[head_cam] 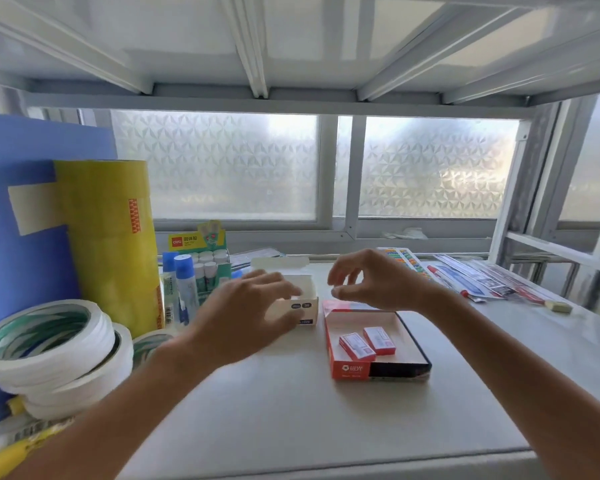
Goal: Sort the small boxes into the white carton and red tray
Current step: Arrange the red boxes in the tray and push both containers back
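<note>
The white carton (309,293) stands open-topped on the shelf, left of centre. My left hand (243,315) is on its front left corner, fingers over the rim and thumb against the front wall; the hand is blurred. Right of the carton lies the red tray (330,344), with two small red boxes (356,346) (379,340) flat inside it, side by side. My right hand (371,282) hovers above the tray's back edge, fingers loosely curled and holding nothing. I cannot see what the carton holds.
Stacked white tape rolls (45,344) and a tall yellow roll (111,237) fill the left side. Glue bottles (184,285) and a glue-stick box (207,261) stand behind my left hand. Pens and flat packets (482,278) lie at the back right, with an eraser (560,306).
</note>
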